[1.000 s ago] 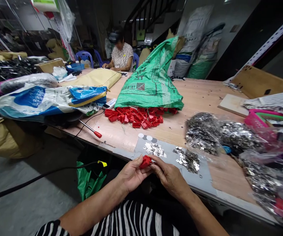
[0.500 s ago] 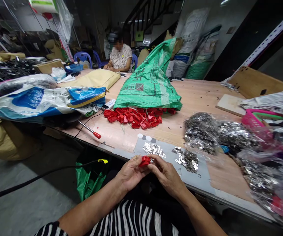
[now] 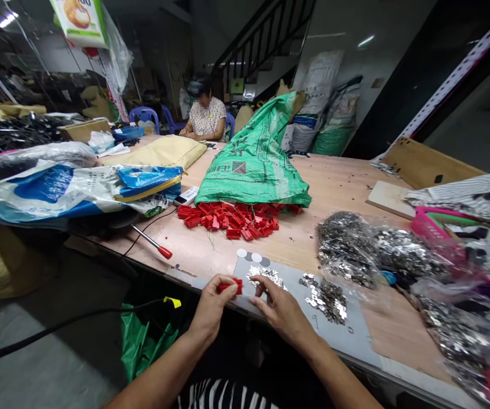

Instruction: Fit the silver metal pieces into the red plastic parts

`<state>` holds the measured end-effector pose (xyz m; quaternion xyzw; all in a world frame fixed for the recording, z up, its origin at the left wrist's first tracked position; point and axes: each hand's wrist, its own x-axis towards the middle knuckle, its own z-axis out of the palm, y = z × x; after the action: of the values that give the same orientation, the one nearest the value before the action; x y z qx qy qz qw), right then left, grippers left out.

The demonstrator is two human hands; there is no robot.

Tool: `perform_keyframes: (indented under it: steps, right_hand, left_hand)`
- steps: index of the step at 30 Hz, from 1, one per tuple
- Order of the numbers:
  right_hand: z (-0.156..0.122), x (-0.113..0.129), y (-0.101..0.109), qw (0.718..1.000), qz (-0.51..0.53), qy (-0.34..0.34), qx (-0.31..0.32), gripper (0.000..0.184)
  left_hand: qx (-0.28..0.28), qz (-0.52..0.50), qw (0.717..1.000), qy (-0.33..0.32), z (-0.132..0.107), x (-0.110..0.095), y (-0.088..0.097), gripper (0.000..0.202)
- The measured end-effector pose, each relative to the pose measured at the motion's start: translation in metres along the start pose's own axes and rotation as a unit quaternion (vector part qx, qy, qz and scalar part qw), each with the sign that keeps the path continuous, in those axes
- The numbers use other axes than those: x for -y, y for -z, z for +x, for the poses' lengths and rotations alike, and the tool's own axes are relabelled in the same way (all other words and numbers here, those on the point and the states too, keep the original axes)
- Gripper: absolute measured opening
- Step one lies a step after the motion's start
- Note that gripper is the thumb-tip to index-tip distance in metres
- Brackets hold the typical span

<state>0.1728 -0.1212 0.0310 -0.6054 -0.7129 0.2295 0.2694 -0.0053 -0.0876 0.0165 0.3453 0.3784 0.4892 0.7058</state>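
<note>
My left hand (image 3: 211, 305) grips a small red plastic part (image 3: 237, 286) between thumb and fingers, above the table's front edge. Just to its right is my right hand (image 3: 282, 309), its thumb and index finger curved and apart, with nothing visible between them. Behind my hands, small shiny metal pieces (image 3: 267, 275) lie on a grey mat (image 3: 308, 275). A second pile of metal pieces (image 3: 332, 300) is right of my right hand. Farther back, a heap of similar red plastic parts (image 3: 232, 220) spills from the mouth of a green woven sack (image 3: 256, 165).
Clear bags of metal pieces (image 3: 349, 241) and a pink basket (image 3: 435, 233) stand on the right. A red-handled metal rod (image 3: 163, 251) juts over the left edge, near a blue-and-white sack (image 3: 53, 193). Across the table sits a person (image 3: 208, 116).
My hands have separated. The left has moved left with the red plastic part, and the right has let go of it, its fingers now apart. The view has tilted slightly upward.
</note>
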Motion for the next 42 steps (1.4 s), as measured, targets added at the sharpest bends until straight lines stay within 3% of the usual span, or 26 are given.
perform_keyframes:
  steps: [5,11,15,17,21,26,30,32,34,37,39,42]
  right_hand:
    - [0.053,-0.024,0.009,0.995,-0.091,0.015,-0.021,0.029]
    - [0.113,-0.036,0.007,0.989,-0.144,-0.022,-0.006,0.036]
    - [0.126,-0.033,0.001,0.993,-0.117,0.002,0.01,0.028]
    - [0.12,-0.027,0.0,0.995,-0.096,0.017,0.011,0.025]
    - [0.084,-0.002,0.002,0.999,-0.031,0.042,-0.001,0.025]
    - [0.026,0.036,0.007,0.98,0.189,0.052,0.026,0.022]
    - [-0.001,0.026,0.019,0.965,0.258,0.003,0.05,0.027]
    - [-0.008,0.004,0.031,0.981,0.186,-0.052,0.002,0.026]
    - [-0.012,-0.021,0.045,0.991,0.009,-0.12,-0.059,0.02]
    - [-0.015,-0.051,0.059,0.955,-0.207,-0.196,-0.083,0.017]
    - [-0.014,-0.061,0.061,0.941,-0.257,-0.207,-0.072,0.015]
    - [-0.011,-0.066,0.057,0.942,-0.256,-0.204,-0.071,0.011]
  left_hand:
    - [-0.102,0.208,0.96,-0.159,0.036,-0.008,0.033,0.009]
    - [-0.126,0.263,0.941,-0.169,0.043,-0.004,0.053,0.031]
    - [-0.135,0.349,0.901,-0.22,0.029,-0.007,0.049,0.035]
    - [-0.127,0.365,0.889,-0.244,0.021,-0.009,0.043,0.033]
    - [-0.069,0.341,0.909,-0.229,0.012,-0.008,0.029,0.037]
    - [0.021,0.285,0.937,-0.198,0.01,0.004,0.01,0.047]
    - [0.064,0.278,0.947,-0.148,0.004,0.01,-0.003,0.034]
    - [0.076,0.273,0.951,-0.124,0.0,0.014,-0.006,0.028]
    - [0.085,0.255,0.958,-0.097,-0.003,0.018,-0.008,0.025]
    - [0.1,0.218,0.969,-0.063,-0.008,0.024,-0.009,0.027]
    - [0.109,0.2,0.972,-0.048,-0.01,0.026,-0.012,0.028]
    - [0.12,0.179,0.976,-0.034,-0.014,0.025,-0.017,0.028]
